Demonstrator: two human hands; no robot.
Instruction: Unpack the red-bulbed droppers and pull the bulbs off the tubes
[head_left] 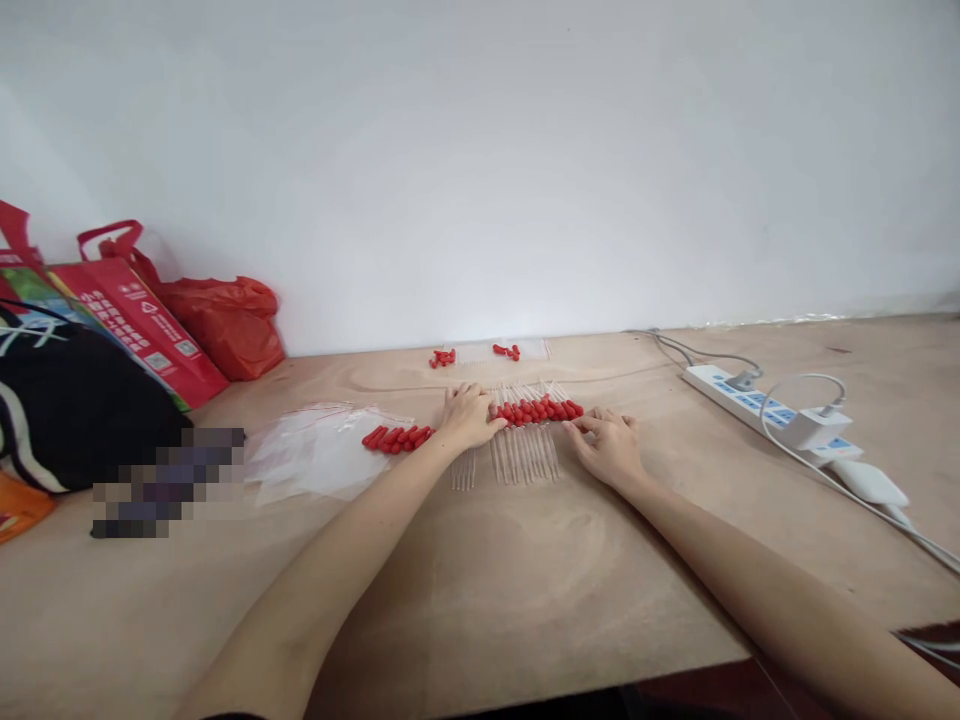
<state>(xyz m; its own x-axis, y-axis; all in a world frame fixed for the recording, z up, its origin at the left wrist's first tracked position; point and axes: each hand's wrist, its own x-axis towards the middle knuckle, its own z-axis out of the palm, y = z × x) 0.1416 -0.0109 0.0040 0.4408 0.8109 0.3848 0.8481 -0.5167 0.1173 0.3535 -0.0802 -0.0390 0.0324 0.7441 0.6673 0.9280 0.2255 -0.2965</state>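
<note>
Tubes (525, 457) judged light, fragile | red tops (538, 411) best gripped | left hand (469, 416), right hand (610, 446): fingers curled, grip cannot be told

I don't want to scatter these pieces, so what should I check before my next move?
1. Left hand beside the central row of red pieces: ok, at its left end.
2. Right hand near the row: ok, fingertips at its right end.
3. All red pieces together: not ok; others lie left of the left hand and near the wall.
4. Power strip apart from the right hand: ok.
5. Left forearm off the clear bags: cannot tell.
6. Firm grip: cannot tell.
</note>
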